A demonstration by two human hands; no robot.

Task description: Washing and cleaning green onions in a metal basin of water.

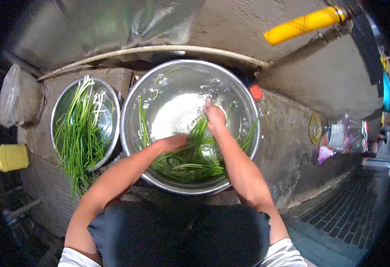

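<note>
Both hands are down in the large steel basin (134, 133), which holds water and a loose bundle of long green chives (190, 158), so the step in hand looks like rinsing the greens. The right hand (215, 116) has its grip closed around the upper end of the bundle near the foaming white water (177, 116); the left hand (173, 142) rests on the stalks at the basin's near side, but whether its grip is closed or spread I cannot tell. The stalks are thin, limp and slick, prone to tangle, so they need gentle swishing. A smaller steel bowl (59, 109) just to the left holds more chives (80, 138), some draping over its rim onto the rough concrete ledge (284, 142).
</note>
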